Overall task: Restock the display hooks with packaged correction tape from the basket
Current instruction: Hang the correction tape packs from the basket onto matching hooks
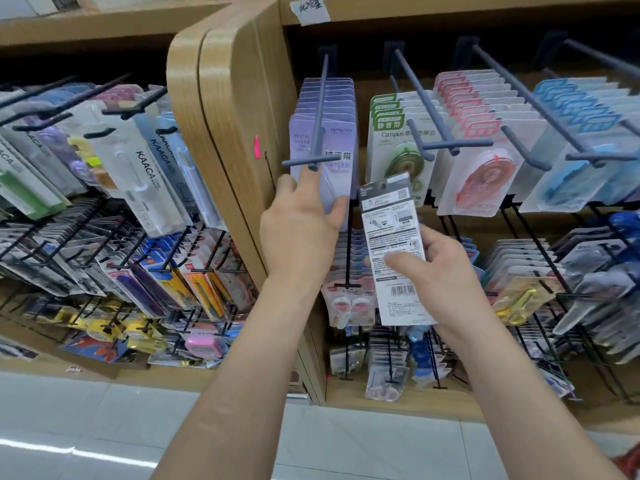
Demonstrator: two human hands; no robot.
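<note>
My right hand [436, 268] grips a packaged correction tape [393, 237], its white printed back and barcode facing me, held upright in front of the shelf. My left hand [298, 216] reaches up to the row of lilac correction tape packs [325, 133] on the leftmost grey hook [320, 109]; its forefinger touches the hook's front crossbar and its thumb presses the front pack's lower edge. The basket is out of view.
More grey hooks carry green [391, 133], pink [481, 150] and blue [571, 161] tape packs to the right. A rounded wooden divider [225, 116] stands just left of my left hand. Black wire hooks with pens and stationery fill the lower rows and the left bay. White floor tiles lie below.
</note>
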